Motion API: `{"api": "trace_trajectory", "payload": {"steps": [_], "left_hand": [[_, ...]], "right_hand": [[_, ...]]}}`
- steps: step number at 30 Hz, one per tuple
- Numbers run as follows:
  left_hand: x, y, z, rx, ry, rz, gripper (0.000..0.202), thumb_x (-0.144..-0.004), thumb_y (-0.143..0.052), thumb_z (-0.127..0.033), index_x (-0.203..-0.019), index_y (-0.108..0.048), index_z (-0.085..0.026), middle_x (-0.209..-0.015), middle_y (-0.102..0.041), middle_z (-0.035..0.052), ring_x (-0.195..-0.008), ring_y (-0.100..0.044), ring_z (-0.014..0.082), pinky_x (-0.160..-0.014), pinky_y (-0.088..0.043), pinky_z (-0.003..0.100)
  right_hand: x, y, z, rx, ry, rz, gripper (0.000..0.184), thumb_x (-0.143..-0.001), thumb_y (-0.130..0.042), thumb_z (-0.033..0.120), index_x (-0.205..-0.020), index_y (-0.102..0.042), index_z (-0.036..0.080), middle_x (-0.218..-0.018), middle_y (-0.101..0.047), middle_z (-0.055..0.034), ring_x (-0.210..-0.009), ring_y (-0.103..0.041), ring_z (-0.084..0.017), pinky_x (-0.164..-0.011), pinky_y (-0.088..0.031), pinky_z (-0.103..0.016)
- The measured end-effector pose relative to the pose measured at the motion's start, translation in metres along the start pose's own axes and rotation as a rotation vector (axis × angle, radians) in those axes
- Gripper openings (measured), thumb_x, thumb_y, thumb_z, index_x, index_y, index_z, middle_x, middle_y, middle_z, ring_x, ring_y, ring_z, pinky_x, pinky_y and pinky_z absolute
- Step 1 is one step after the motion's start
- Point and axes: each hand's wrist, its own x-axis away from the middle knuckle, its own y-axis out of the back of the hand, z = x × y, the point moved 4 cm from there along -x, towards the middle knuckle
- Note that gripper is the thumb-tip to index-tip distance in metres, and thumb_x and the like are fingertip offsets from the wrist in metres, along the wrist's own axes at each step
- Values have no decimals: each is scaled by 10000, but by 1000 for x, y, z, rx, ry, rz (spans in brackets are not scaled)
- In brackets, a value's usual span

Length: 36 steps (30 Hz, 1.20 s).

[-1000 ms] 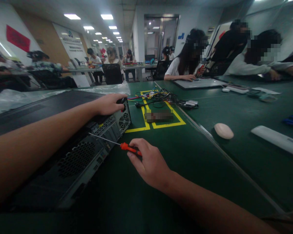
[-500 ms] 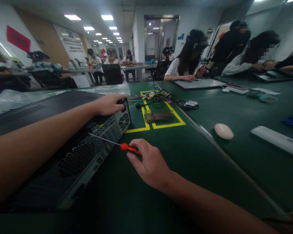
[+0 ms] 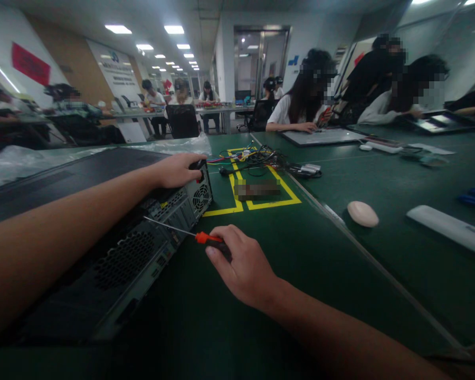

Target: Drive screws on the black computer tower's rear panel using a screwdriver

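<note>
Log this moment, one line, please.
left hand: on computer case | right hand: gripping screwdriver | tip: at case, contact unclear | cables: on green table

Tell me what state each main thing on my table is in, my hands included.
Left hand: resting on the computer case.
Computer case: on the table; open or closed unclear.
Right hand: closed around the screwdriver handle.
Screwdriver: held, shaft pointing toward the case.
Cables: tangled in a heap.
Plastic sheet: crumpled.
</note>
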Motion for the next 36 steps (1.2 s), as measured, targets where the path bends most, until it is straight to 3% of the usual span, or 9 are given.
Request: {"api": "trace_trajectory", "payload": {"steps": [7,13,20,36], "left_hand": [[-1,0,1,-2,8,-4,820,-849,-493,-508,-1629,-566,-265,-1598,-689,64,-1435,-651,319,-1237,-490,429],[0,0,-2,2,11,12,853,-852,-466,-493,-1648,-535,-194,-1621,-663,110,-1419,-659,321,-1226,-494,416],[0,1,-3,-14,3,9,849,-854,-461,-496,-1642,-544,-193,-1623,-662,110,-1472,-626,315,-1268,-450,402],[-1,0,-2,0,0,6,826,-850,-480,-478,-1618,-569,-187,-1594,-684,115,-1456,-635,331,-1251,-470,421]], "right_hand": [[0,1,1,6,7,-10,194,-1123,-557,314,-1236,-678,213,-1116,-721,-69,-953,-689,-217,-821,-516,-378],[2,-2,2,-83,34,-5,228,-1065,-625,307,-1277,-597,227,-1168,-733,-75,-1004,-717,-233,-875,-555,-404],[1,-2,-2,-16,28,17,162,-1048,-572,190,-1201,-586,241,-1102,-712,-56,-921,-691,-212,-797,-519,-381],[0,-2,-1,-17,23,12,156,-1058,-584,173,-1203,-594,227,-1093,-693,-51,-910,-679,-206,-785,-493,-362]]}}
